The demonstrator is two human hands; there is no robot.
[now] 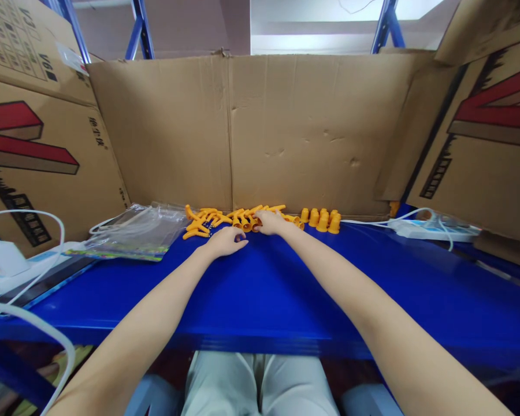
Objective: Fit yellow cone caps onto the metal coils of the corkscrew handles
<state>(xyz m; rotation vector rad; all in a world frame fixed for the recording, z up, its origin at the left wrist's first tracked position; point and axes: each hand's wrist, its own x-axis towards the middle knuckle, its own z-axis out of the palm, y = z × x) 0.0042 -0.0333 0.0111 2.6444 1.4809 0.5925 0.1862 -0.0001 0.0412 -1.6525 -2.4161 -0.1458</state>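
Head view: a brown cardboard wall [312, 127] backs our glossy blue tabletop [416, 277], clear plastic bags [134, 232] at left. Against the wall lies a heap of small orange plastic pieces [214, 218], upright orange caps [323, 220] just beside. Our left hand [226, 241] rests flat, empty; our right hand [271, 222] touches the heap, perhaps pinching, we cannot tell. A careless sweep could topple the caps.

Blue surface [286, 289] walled by cardboard [303, 133]
Printed cartons [34, 144] flank it; blue rack uprights [141, 29] rise behind, brightly lit.
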